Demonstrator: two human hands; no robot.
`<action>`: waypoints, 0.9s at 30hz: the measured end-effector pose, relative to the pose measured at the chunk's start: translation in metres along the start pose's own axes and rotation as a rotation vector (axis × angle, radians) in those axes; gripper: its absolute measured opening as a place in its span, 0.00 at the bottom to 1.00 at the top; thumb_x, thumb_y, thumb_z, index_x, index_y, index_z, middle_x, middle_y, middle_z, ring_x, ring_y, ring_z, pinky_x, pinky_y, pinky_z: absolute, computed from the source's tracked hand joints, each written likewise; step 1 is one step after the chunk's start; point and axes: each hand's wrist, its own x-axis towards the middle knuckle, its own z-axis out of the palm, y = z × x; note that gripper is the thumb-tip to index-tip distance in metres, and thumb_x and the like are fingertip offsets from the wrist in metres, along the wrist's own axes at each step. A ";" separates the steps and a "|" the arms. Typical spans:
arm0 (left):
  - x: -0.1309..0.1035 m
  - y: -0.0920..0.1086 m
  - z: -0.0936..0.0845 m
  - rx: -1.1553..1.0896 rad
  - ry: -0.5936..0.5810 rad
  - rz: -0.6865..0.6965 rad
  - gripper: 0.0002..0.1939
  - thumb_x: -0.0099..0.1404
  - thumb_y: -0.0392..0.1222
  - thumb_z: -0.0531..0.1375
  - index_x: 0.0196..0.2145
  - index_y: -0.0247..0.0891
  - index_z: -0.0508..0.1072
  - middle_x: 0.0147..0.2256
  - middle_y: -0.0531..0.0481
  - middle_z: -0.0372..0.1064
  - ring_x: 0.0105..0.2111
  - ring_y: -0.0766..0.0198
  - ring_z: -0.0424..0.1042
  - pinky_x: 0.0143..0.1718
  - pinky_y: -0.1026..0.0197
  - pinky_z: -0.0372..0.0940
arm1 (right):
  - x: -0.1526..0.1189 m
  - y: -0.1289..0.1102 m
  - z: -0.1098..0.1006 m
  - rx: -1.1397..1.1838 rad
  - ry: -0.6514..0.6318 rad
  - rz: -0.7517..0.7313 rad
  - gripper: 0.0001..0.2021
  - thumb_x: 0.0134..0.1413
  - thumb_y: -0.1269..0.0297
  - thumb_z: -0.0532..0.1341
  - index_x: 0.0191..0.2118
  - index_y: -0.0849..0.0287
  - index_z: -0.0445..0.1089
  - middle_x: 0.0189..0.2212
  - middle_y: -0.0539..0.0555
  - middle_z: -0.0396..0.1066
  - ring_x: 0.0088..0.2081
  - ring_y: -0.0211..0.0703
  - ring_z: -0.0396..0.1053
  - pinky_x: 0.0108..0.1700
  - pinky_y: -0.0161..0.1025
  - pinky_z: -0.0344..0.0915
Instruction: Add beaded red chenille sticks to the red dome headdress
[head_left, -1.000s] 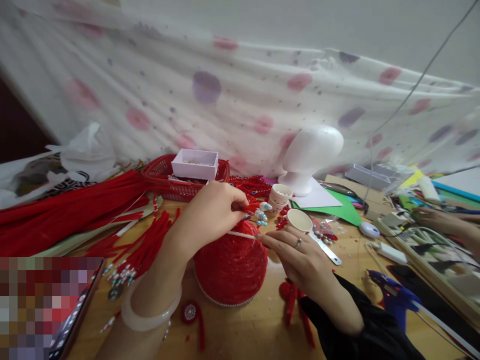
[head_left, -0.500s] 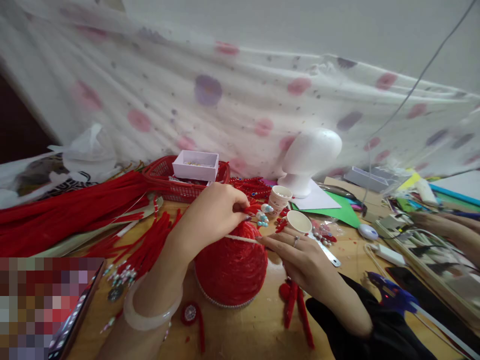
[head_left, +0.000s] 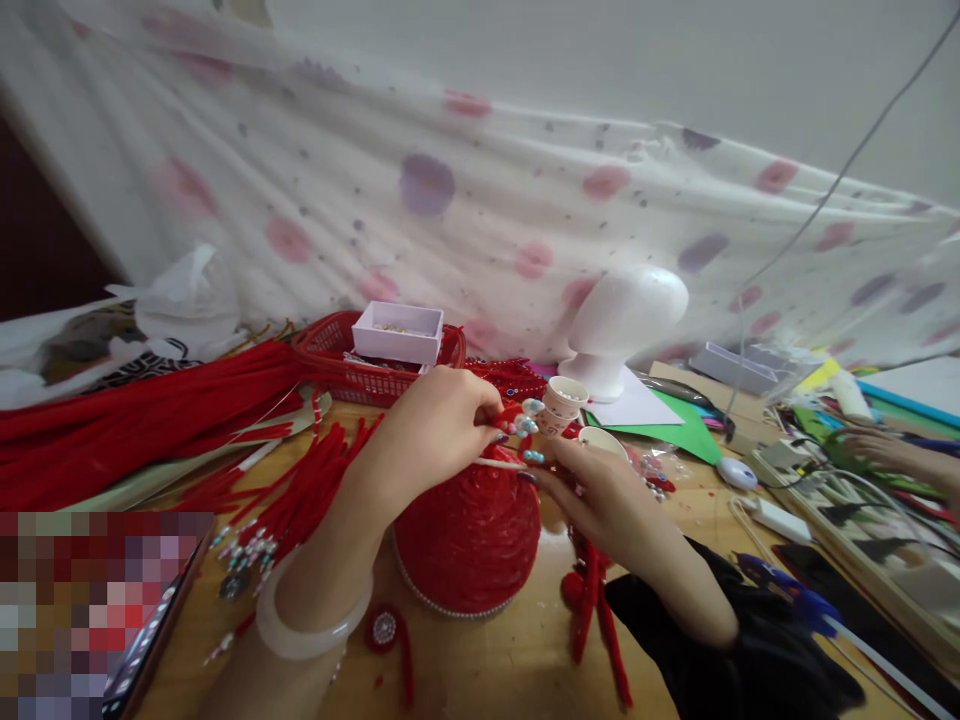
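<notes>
From afar, I see the left hand [head_left: 442, 420] pinching beaded red trim [head_left: 526, 425] above the red dome [head_left: 469, 540], toward the tabletop's [head_left: 510, 665] near edge, seemingly steadying it; the right hand [head_left: 611, 500] nears 1 white stick [head_left: 501, 463]; whether it pinches, I cannot tell.

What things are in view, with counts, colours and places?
Dome: 1, red, centre
Cord: 1, white, across dome
Beaded strip: 1, red, beside cord
Long strips: many, red, left
Basket: 1, red, back
Boxes: 2+, pale, back
Foam head: 1, white, back
Cups: 2+, white, beyond dome
Glue gun: 1, blue, right
Screen: 1, dark rim, front left
Curtain: 1, floral white, back
Table: 1, brown, below
Clutter: uncounted, mixed, right
Co-worker's hand: 1, bare, right
Left hand: 1, bare, above dome
Right hand: 1, bare, beside dome
</notes>
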 end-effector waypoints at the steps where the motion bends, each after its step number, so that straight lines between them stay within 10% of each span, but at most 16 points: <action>1: 0.000 0.000 0.000 0.011 0.001 0.000 0.08 0.58 0.32 0.60 0.22 0.35 0.76 0.20 0.53 0.70 0.24 0.66 0.66 0.26 0.62 0.50 | 0.002 0.001 0.001 -0.014 -0.002 0.004 0.13 0.67 0.62 0.53 0.31 0.58 0.66 0.24 0.52 0.71 0.26 0.41 0.66 0.28 0.35 0.55; 27: -0.002 0.000 -0.001 0.028 0.009 -0.019 0.08 0.56 0.30 0.60 0.21 0.36 0.73 0.19 0.55 0.65 0.23 0.67 0.61 0.27 0.62 0.48 | 0.005 0.002 -0.004 -0.099 -0.115 -0.082 0.13 0.63 0.68 0.47 0.29 0.58 0.64 0.19 0.50 0.65 0.21 0.38 0.61 0.26 0.35 0.52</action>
